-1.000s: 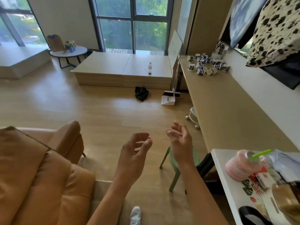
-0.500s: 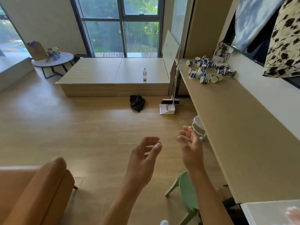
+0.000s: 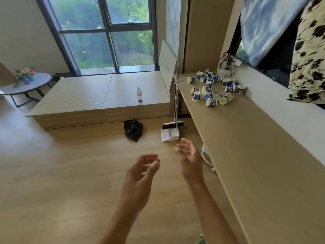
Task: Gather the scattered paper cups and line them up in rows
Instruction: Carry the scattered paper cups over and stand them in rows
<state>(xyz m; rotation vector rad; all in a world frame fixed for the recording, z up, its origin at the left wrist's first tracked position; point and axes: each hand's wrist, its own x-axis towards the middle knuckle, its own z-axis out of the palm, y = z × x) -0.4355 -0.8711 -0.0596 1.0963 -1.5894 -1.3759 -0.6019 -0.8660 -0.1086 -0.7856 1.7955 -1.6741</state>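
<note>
Several blue-and-white paper cups [image 3: 212, 102] lie scattered, most tipped over, at the far end of a long wooden counter [image 3: 249, 147] on the right. My left hand [image 3: 140, 175] and my right hand [image 3: 190, 157] are raised in front of me over the floor, well short of the cups. Both have loosely curled fingers and hold nothing.
A broom and white dustpan [image 3: 170, 134] lean against the counter's end, with a black bag [image 3: 133, 129] on the floor beside them. A low wooden platform [image 3: 98, 101] with a bottle [image 3: 139, 94] lies ahead. A round table [image 3: 24, 85] stands at the left. Patterned cloth [image 3: 309, 55] hangs over a screen.
The view has advanced across the room toward the counter; the sofa and green stool have dropped out of sight. The cups appear nearer. Both hands stay raised and empty.
</note>
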